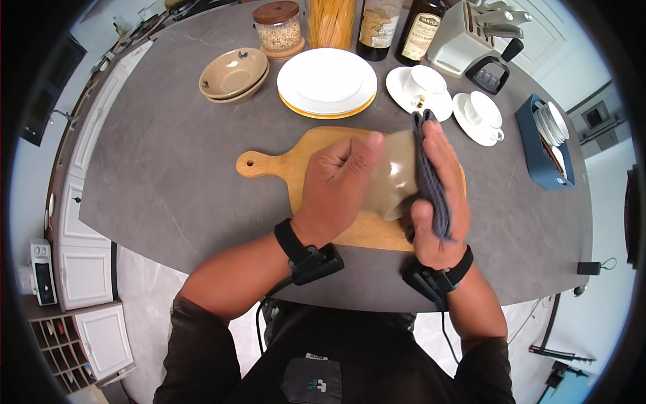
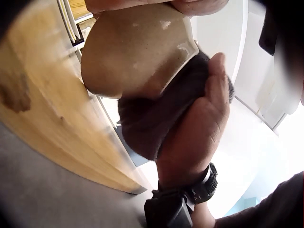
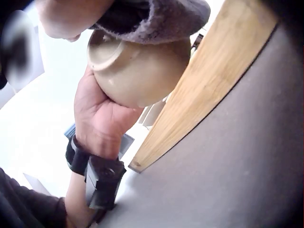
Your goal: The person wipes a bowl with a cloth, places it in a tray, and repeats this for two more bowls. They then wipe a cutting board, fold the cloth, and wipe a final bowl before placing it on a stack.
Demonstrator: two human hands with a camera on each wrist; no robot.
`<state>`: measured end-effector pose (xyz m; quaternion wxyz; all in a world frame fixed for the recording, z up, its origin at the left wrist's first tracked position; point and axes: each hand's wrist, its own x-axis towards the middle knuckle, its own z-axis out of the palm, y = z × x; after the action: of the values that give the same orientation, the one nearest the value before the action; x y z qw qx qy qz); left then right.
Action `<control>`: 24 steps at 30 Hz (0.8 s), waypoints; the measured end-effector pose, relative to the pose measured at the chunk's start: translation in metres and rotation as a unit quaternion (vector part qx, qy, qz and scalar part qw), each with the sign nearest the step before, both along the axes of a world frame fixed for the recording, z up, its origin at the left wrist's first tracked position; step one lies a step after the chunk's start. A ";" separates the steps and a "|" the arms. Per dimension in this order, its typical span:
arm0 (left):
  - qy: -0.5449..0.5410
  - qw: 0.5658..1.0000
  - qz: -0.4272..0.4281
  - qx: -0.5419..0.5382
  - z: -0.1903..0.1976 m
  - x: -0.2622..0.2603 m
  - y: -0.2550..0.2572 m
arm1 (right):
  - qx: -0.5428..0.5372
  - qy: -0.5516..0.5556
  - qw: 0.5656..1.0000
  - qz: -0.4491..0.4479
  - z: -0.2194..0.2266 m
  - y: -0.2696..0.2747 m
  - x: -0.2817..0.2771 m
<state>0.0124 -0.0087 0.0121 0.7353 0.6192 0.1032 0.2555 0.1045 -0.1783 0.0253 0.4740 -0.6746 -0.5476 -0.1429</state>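
Observation:
A beige, glossy bowl (image 1: 393, 175) is held on its side above the wooden cutting board (image 1: 316, 145). My left hand (image 1: 336, 185) grips the bowl from the left; in the right wrist view its palm and fingers (image 3: 102, 116) lie against the bowl's outside, near the foot ring. My right hand (image 1: 447, 178) holds a folded dark grey cloth (image 1: 434, 185), thumb on the near side and fingers behind. In the left wrist view the cloth (image 2: 161, 104) presses at the bowl's rim and covers part of its opening.
Beyond the board stand a stack of plates (image 1: 326, 81), two nested beige bowls (image 1: 234, 75), and two white cups (image 1: 425, 82) on saucers. Behind are a lidded jar (image 1: 278, 34), spaghetti (image 1: 330, 23), bottles (image 1: 417, 34) and a knife block (image 1: 457, 40). A blue bin (image 1: 538, 151) with dishes stands right.

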 end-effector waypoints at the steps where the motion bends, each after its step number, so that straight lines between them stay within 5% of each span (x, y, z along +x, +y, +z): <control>1: 0.011 0.999 0.008 -0.047 -0.002 0.001 0.001 | 0.001 -0.001 1.000 0.000 -0.007 0.000 0.000; 4: 0.000 0.999 0.009 -0.044 -0.004 0.002 0.001 | 0.038 0.331 0.942 0.026 -0.012 -0.003 -0.007; 5: -0.001 0.999 0.009 -0.043 -0.002 0.001 0.000 | 0.038 0.330 0.943 0.026 -0.012 -0.003 -0.008; 9: -0.012 1.000 -0.008 -0.003 0.004 -0.007 -0.005 | 0.051 0.235 0.970 -0.014 -0.013 -0.001 -0.011; 11: -0.020 1.000 -0.009 0.008 0.002 -0.006 -0.005 | 0.015 0.003 0.999 -0.029 -0.011 -0.003 -0.008; 15: -0.019 1.000 0.006 -0.003 -0.001 -0.003 -0.002 | -0.082 -0.115 0.989 0.035 0.002 -0.008 -0.013; 21: -0.020 0.998 -0.004 -0.056 -0.004 0.003 -0.002 | -0.101 -0.144 0.978 0.110 0.017 -0.009 -0.020; 24: -0.017 0.998 -0.011 -0.052 -0.004 0.001 -0.003 | 0.011 -0.078 0.994 0.073 0.009 -0.008 -0.018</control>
<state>0.0136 -0.0119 0.0084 0.7706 0.5773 0.0972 0.2520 0.0867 -0.1865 0.0341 0.4465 -0.6143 -0.6291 -0.1660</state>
